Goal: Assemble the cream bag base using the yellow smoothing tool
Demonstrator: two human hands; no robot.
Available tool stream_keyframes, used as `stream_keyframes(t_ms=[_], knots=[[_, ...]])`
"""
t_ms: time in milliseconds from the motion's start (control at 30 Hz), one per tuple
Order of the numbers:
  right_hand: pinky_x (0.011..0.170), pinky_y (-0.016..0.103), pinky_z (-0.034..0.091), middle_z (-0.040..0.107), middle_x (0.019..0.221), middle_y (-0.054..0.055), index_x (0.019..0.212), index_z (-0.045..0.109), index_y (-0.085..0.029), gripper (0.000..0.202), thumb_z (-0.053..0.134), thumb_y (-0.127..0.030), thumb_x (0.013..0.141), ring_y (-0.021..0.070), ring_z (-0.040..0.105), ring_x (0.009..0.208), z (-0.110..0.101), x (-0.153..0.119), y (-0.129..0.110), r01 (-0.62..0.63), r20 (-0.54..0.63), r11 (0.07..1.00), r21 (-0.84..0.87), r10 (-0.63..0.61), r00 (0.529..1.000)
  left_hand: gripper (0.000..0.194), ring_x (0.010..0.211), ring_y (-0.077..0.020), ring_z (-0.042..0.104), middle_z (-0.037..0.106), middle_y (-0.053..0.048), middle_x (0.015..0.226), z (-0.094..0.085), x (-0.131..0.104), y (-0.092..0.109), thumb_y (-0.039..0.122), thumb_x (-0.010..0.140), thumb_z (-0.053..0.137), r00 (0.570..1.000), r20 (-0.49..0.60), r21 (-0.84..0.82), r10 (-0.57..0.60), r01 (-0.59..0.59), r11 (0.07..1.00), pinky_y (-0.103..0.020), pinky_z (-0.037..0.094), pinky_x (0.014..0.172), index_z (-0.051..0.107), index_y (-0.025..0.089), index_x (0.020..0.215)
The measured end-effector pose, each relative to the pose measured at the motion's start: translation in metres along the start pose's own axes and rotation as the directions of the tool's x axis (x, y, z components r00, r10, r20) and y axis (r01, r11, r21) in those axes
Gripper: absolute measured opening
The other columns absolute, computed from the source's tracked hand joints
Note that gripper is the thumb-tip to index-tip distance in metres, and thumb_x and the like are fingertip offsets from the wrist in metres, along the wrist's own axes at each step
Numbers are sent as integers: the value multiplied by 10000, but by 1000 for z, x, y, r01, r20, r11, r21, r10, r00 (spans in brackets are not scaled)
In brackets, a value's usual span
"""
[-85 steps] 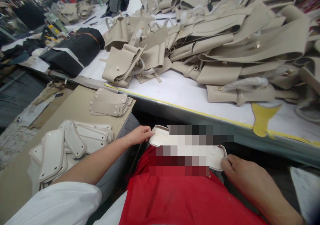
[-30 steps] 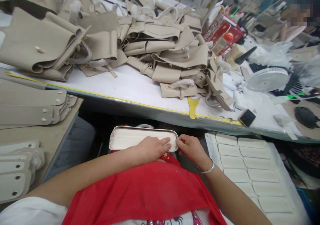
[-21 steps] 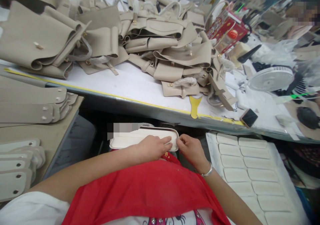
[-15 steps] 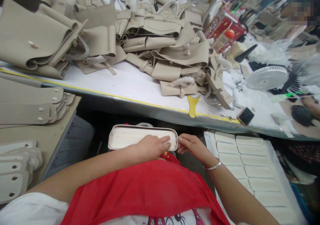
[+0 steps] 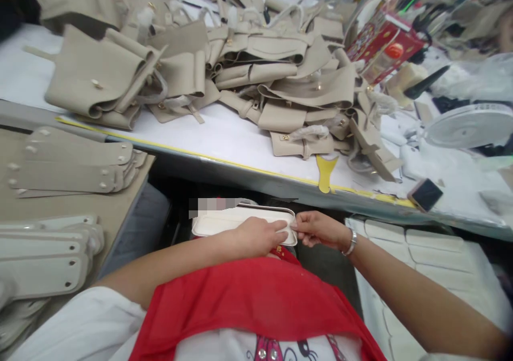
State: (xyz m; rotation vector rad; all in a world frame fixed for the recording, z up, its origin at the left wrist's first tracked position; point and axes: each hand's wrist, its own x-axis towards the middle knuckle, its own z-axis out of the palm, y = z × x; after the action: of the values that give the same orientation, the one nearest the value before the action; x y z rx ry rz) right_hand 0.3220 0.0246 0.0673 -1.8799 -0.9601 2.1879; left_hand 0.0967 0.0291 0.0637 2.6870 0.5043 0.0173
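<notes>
At my lap lies a long, narrow bag piece point(image 5: 220, 224) with a white inner face and a thin raised rim. My left hand point(image 5: 258, 236) lies across its right half, fingers over the white face; the thumb is hidden, and the hand holds the piece steady. At the right end, my right hand point(image 5: 320, 228), with a bracelet on the wrist, pinches the edge between thumb and forefinger, its other fingers curled. Whether anything small is in that pinch cannot be made out. The underside of the piece is hidden.
Beige handbags point(image 5: 306, 91) are heaped on the white worktable point(image 5: 192, 142). A yellow scraper-like tool point(image 5: 326, 173) and a dark-faced block point(image 5: 425, 194) lie by its edge. Stacked straps point(image 5: 76, 161) are at left, white padded pieces point(image 5: 435, 241) at right.
The view has swung left, so everything sits further right. My right hand's fingertips have come onto the piece's right end and pinch it. My left hand stays on the white face.
</notes>
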Motion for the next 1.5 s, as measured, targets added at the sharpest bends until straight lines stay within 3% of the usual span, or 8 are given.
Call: stream_keyframes(t_ms=[200,333,400,567,800,1167,1333,1500], knots=[[357,116,394,580,570,-24,702,481,-157,501,658,-619,627,49,538,420,7,-7,-5,-68,7,979,-192,71,997,544,933,-180,583,436,-119,1336,-13,-43,-1,459,794,549,948,-305,-362,-93,-25,932,-260,469,716,430,204,1259],[344,116,368,564,544,-14,675,480,-154,526,569,-672,676,42,511,393,13,-11,-4,-33,-43,961,-273,22,999,282,679,-104,535,598,-38,824,-8,-109,-27,422,839,481,446,-480,-720,-755,291,630,-214,435,627,561,152,840],[328,110,347,546,531,-23,675,489,-151,510,579,-653,685,35,493,381,13,-11,-3,-26,-35,965,-261,17,999,315,551,-85,474,505,25,599,1,-137,-45,451,789,540,325,-278,-834,-904,385,395,-191,388,518,498,156,689],[309,92,323,515,512,-44,666,495,-146,437,656,-551,688,14,456,366,7,-10,0,-34,7,995,-91,34,999,403,435,-62,427,459,63,494,13,-158,-71,524,694,612,575,231,-936,-785,352,-18,-160,336,413,431,164,677],[399,122,457,615,607,10,734,554,-131,401,639,-524,721,62,578,457,-9,-4,1,-48,194,998,-49,56,979,400,463,-70,475,504,53,541,1,-151,-90,515,707,619,668,419,-875,-615,479,-76,-175,387,451,412,172,721],[369,148,437,617,561,23,640,559,-124,349,596,-449,765,70,553,412,-4,-7,-30,-145,127,969,-199,172,977,402,517,-105,472,479,38,598,-14,-140,-103,568,773,475,689,472,-702,-550,671,237,-209,387,475,462,167,753],[408,187,423,602,571,8,687,531,-157,360,584,-508,743,89,541,437,-15,-8,-18,117,74,889,-443,-94,993,359,697,-159,571,615,-16,794,-42,-118,-99,482,683,619,728,284,-539,-625,660,524,-230,440,615,586,166,852],[724,274,480,630,974,67,1082,552,-178,385,611,-369,754,145,593,770,-18,-2,-9,573,1,540,-617,-727,686,522,1037,-192,565,593,-64,1179,-45,-52,-68,348,729,605,886,11,-525,-464,400,751,-281,412,898,494,210,1220]])
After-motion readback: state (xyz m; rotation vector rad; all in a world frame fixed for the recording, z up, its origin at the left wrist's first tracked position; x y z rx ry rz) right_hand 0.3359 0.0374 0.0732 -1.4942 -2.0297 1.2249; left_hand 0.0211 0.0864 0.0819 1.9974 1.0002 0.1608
